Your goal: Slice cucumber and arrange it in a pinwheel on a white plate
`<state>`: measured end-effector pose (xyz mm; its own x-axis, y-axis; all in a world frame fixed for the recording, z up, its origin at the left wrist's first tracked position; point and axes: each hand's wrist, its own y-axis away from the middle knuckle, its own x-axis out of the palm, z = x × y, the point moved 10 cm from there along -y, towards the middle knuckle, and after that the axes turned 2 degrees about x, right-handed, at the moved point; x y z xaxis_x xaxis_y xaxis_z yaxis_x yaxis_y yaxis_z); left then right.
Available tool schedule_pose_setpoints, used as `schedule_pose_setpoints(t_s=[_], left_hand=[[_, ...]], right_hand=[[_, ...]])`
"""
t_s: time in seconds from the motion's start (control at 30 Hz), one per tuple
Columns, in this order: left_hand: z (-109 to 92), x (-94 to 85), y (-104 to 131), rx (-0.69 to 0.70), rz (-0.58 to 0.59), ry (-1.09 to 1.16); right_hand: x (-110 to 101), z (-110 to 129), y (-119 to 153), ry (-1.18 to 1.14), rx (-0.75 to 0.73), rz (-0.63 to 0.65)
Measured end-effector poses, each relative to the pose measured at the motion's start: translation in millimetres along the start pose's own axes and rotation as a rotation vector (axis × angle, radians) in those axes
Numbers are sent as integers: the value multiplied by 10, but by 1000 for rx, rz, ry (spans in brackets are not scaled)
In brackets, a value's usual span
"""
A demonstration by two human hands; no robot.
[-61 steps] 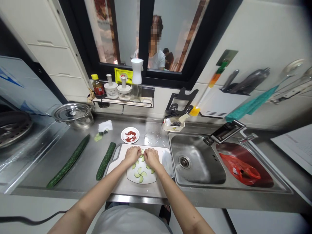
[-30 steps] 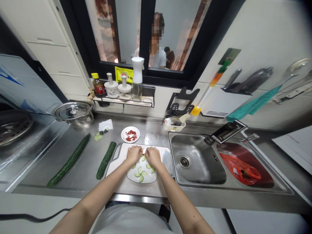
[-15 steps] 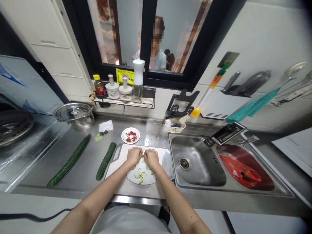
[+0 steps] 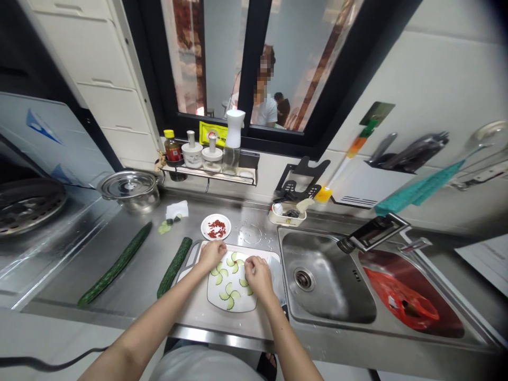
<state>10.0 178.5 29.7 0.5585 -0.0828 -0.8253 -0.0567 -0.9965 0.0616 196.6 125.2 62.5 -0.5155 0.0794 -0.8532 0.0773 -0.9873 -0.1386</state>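
A long cucumber [image 4: 115, 265] lies on the counter [image 4: 138, 286] at nine o'clock from the white plate [image 4: 246, 304], a shorter cucumber [image 4: 174, 267] nearer. The left hand [image 4: 213, 255], at eleven, has fingers drawn narrow; whether it grips anything cannot be told. Beyond it sits a dish [image 4: 203, 227] of red pieces [image 4: 216, 230]. The plate, bearing cucumber slices [image 4: 230, 304] in pinwheels, rests on a cutting board [image 4: 226, 324]. The right hand [image 4: 259, 275] curls at two, its grip hidden. A sink [image 4: 333, 288] lies at three.
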Motion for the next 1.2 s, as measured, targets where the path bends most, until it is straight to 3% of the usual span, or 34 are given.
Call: schedule_pose_setpoints(t_s=[0.13, 0.27, 0.47, 0.77, 1.0, 1.2], left_hand=[[413, -242, -201, -129, -45, -23], [627, -385, -415, -193, -24, -219], [582, -298, -615, -155, 65, -347], [513, -244, -659, -102, 104, -360], [545, -245, -622, -118, 40, -265], [762, -295, -632, -209, -33, -15]], right_hand=[[-77, -96, 165, -110, 24, -33], [-78, -141, 266, -169, 53, -36], [-89, -159, 316, -189, 61, -48], [-150, -191, 337, -166, 76, -66], [-85, -171, 309, -181, 63, -45], [-91, -179, 297, -177, 71, -38]])
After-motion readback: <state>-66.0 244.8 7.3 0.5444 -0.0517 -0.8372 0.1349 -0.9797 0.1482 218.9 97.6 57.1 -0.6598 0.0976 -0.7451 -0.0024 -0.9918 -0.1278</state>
